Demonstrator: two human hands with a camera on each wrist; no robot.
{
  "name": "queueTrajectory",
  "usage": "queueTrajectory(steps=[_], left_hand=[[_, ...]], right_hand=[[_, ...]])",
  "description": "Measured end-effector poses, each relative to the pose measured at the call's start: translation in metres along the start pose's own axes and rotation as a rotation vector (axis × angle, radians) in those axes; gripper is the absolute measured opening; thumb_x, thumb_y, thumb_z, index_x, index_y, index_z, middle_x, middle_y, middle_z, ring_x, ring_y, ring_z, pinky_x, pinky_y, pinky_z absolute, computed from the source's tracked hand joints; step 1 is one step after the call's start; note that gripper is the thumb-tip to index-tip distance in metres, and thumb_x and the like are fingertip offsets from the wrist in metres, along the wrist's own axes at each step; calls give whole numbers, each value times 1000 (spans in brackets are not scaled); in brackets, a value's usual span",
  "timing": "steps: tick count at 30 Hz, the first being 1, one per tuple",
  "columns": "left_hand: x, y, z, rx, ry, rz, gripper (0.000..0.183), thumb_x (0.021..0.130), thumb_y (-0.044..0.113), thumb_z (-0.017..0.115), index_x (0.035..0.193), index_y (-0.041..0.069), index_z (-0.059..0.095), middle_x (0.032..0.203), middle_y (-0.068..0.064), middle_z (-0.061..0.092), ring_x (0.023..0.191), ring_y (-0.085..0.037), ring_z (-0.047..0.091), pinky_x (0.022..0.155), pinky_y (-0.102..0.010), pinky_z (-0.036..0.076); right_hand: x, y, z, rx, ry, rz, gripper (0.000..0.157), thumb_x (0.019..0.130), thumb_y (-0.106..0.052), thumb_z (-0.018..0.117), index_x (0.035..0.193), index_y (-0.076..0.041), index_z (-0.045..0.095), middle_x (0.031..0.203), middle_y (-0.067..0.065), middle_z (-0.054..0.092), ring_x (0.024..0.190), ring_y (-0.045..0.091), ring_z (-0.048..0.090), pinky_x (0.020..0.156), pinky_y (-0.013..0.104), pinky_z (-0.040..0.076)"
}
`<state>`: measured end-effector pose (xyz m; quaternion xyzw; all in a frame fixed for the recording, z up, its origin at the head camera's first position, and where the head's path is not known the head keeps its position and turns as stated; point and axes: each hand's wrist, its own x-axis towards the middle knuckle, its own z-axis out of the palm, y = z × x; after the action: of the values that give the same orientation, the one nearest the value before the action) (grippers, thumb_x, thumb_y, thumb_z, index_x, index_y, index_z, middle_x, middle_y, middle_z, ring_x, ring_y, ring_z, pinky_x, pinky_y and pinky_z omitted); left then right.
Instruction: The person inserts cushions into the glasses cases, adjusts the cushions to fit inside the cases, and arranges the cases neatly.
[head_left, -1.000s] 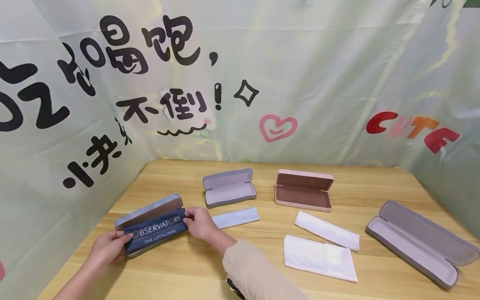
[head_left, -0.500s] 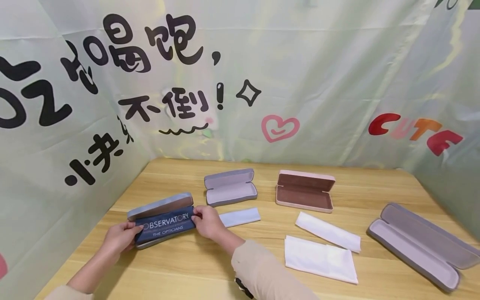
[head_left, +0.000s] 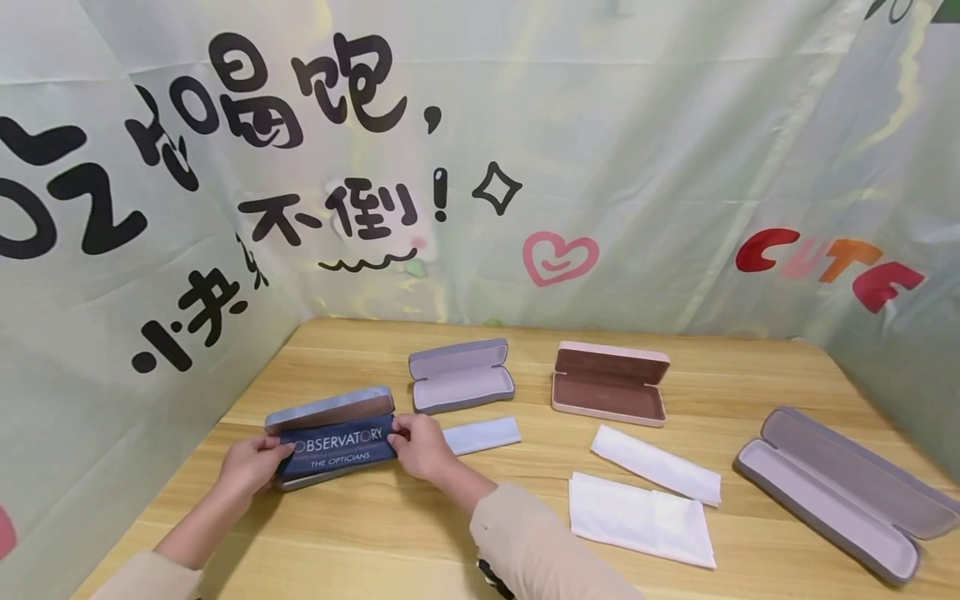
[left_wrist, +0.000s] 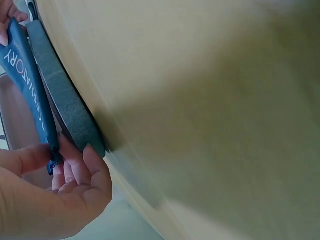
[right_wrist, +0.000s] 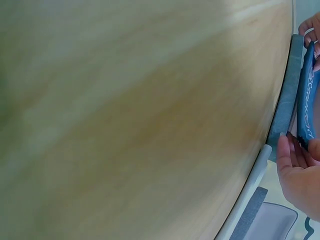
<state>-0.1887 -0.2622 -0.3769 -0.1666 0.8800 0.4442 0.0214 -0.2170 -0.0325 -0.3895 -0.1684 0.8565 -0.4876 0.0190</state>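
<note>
A folded navy glasses cloth (head_left: 337,448) with white "OBSERVATORY THE OPTICIANS" lettering is held at the mouth of an open blue glasses case (head_left: 330,407). At its left end my left hand (head_left: 251,465) pinches the cloth, thumb over the front. My right hand (head_left: 422,447) pinches the opposite end. In the left wrist view the left hand (left_wrist: 65,195) has its fingertips close to the end of the case (left_wrist: 65,87). The right wrist view shows the right hand (right_wrist: 300,172) beside the other end of the case. Most of the case's inside is hidden by the cloth.
Behind stand an open purple-grey case (head_left: 461,385) and an open pink case (head_left: 607,396) with brown lining. A light blue folded cloth (head_left: 483,435) lies just right of my right hand. Two white cloths (head_left: 656,467) (head_left: 637,521) and a long grey case (head_left: 825,500) are farther right.
Both hands, the navy glasses cloth and the blue case have shifted to the right and slightly away from me across the table. Both hands keep their pinch on the cloth.
</note>
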Motion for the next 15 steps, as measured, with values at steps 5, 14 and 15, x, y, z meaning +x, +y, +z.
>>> queueTrajectory(steps=[5,14,15], left_hand=[[3,2,3,19,15,26,38,91,14,51,113,-16,48,106,-30,48,77,-22,51,57,-26,44],[5,2,2,-3,42,33,33,89,13,57,105,-15,53,94,-26,54,65,-13,52,54,-25,45],[4,2,2,-8,41,33,32,88,13,58,103,-15,54,92,-25,55,63,-12,52,54,-25,46]], right_hand=[[0,2,-1,15,25,15,14,89,-3,57,75,-1,59,70,2,52,67,8,45,58,17,38],[5,-2,1,69,152,94,6,84,-1,63,79,1,63,72,4,58,66,6,49,58,16,42],[6,-3,2,74,165,104,6,83,0,64,77,1,63,70,4,57,65,6,48,58,16,41]])
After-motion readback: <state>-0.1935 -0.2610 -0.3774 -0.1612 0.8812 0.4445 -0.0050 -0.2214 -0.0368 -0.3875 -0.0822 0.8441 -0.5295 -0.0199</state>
